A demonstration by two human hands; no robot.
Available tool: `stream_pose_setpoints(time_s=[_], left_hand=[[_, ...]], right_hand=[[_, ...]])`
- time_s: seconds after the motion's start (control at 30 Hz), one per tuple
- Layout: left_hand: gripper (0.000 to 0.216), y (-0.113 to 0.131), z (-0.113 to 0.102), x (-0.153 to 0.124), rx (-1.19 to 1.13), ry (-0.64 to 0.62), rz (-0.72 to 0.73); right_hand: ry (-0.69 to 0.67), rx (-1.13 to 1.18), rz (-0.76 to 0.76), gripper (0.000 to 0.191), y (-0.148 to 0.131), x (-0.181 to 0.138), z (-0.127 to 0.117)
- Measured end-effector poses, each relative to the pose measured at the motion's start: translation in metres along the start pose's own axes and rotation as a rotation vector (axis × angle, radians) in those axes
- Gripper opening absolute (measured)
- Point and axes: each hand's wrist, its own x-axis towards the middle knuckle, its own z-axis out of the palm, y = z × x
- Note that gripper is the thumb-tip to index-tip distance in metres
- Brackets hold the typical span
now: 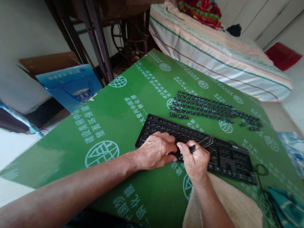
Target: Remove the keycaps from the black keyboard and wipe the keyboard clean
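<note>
A black keyboard lies on the green table with its keycaps off over most of the rows. My left hand is closed on the near edge of the keyboard, fingers curled over it; what lies under the fingertips is hidden. Close beside it, my right hand grips a wire keycap puller with a dark handle, its wire loops pointing up and away over the keys. Beyond the keyboard, loose black keycaps lie in several neat rows.
A beige cloth lies under my right forearm. Right of it are a teal cloth and the keyboard's cable. The green table stands before a bed. A blue box is at the left by a wooden stand.
</note>
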Motion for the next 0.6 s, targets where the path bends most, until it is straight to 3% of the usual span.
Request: stream_pose_setpoints(time_s=[0.47, 0.6], left_hand=[[0.021, 0.0010, -0.0001, 0.0018, 0.002, -0.011, 0.008], [0.021, 0.0014, 0.0000, 0.0021, 0.026, -0.023, 0.015]], right_hand=[[-0.017, 0.044, 0.092, 0.041, 0.0036, -0.0028, -0.0015], [-0.013, 0.009, 0.029, 0.041, 0.0030, -0.0017, -0.0014]])
